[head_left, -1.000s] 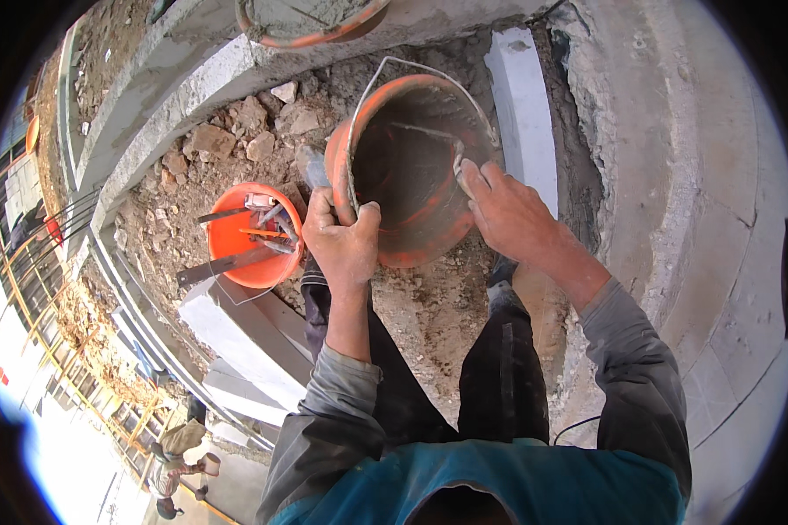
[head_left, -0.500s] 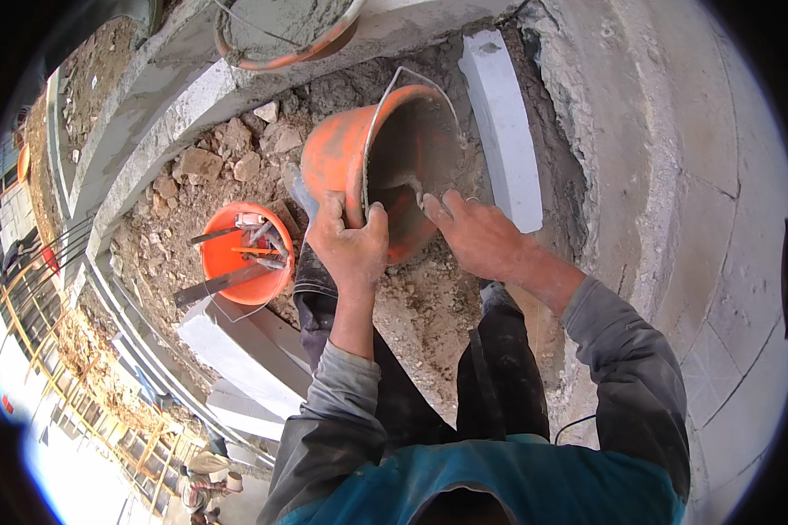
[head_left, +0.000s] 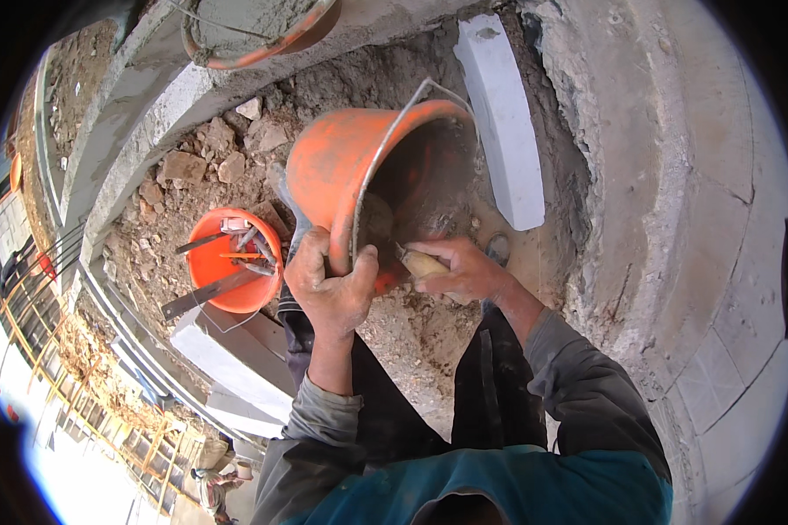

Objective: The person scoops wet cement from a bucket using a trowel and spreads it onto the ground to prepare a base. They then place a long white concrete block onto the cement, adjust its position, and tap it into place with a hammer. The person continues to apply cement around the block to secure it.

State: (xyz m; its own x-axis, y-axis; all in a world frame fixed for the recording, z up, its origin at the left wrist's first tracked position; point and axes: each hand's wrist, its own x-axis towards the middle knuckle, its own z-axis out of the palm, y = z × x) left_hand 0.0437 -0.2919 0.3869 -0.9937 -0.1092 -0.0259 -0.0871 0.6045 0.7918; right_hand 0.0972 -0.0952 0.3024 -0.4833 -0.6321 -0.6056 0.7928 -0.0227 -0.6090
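Note:
A large orange bucket (head_left: 328, 162), smeared with grey mortar and fitted with a wire handle, lies tipped with its dark, dirty mouth toward the right. My left hand (head_left: 328, 284) grips the near part of its rim, thumb and fingers closed round it. My right hand (head_left: 464, 271) is closed on the pale wooden handle of a tool, apparently a trowel (head_left: 424, 264), at the bucket's mouth; its blade is mostly hidden.
At left an orange bucket (head_left: 214, 271) holds several tools, beside pale blocks (head_left: 228, 359). A mortar bucket (head_left: 249, 26) rests on the concrete edge above. A long block (head_left: 503, 131) and stepped concrete (head_left: 674, 219) lie right, rubble (head_left: 184, 166) left. Another person (head_left: 214, 481) is at lower left.
I have tipped the large bucket onto its side, showing its orange outside. Both my hands have moved lower, the right one drawing the tool toward the bucket's near rim.

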